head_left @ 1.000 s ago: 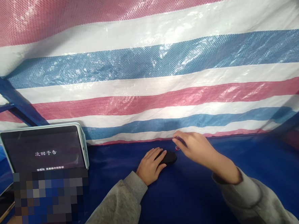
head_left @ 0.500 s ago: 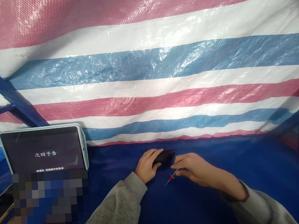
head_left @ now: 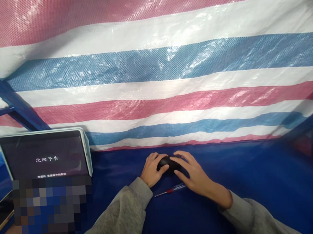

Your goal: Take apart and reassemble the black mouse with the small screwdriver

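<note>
A black computer mouse is held between both hands, just above or on the blue surface; the exact contact is hidden. My left hand wraps its left end, thumb along the near side. At the right end, my right hand has its thumb and a fingertip on opposite edges, with another finger extended past it. Below the hands lies a small screwdriver with a thin metal shaft, a red collar and a clear handle, its handle end close to my right hand.
A tablet in a pale case stands at the left, its lower part pixelated. Beside it, at the left edge, is a phone, with part of another hand below. Striped plastic sheeting hangs behind the blue surface. Blue frame bars slant at the sides.
My right hand has let go of the screwdriver, which now lies on the surface, and has moved left onto the mouse. My left hand keeps the mouse, which has turned and shifted slightly left.
</note>
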The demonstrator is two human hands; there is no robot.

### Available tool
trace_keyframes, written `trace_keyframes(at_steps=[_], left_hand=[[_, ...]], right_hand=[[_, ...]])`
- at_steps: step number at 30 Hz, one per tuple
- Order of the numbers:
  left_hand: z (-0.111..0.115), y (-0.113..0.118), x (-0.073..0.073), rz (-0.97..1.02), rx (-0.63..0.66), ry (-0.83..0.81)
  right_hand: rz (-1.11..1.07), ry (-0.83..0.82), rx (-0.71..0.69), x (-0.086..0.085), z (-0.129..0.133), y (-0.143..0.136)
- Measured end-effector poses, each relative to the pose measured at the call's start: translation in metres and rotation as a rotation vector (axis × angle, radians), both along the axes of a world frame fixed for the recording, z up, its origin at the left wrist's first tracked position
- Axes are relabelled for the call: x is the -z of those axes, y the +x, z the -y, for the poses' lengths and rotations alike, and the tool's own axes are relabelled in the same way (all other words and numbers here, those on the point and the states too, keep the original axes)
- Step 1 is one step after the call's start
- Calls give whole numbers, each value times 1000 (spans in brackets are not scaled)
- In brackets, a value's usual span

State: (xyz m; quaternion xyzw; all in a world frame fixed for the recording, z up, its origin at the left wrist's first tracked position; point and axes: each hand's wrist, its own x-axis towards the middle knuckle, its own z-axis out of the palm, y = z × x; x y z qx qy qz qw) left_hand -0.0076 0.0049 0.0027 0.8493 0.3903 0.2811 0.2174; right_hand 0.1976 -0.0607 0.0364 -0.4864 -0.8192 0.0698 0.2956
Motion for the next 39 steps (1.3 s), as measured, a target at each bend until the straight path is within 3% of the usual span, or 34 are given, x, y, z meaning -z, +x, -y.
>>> trace_keyframes(at_steps=[2, 4, 7, 13, 24, 39], left_hand=[[0, 0, 2, -29, 14, 9], [-1, 1, 3, -52, 12, 25], [0, 1, 3, -29, -4, 52], [2, -1, -1, 113, -32, 154], [4, -4, 11, 149, -1, 360], [9, -8, 8, 152, 11, 487]], right_hand=[[-19, 5, 80, 16, -5, 1], [-45, -59, 67, 28, -8, 2], [-100, -117, 86, 36, -10, 2], [-160, -54, 129, 37, -9, 0], [-149, -7, 103, 38, -8, 1], [-151, -12, 106, 39, -8, 0]])
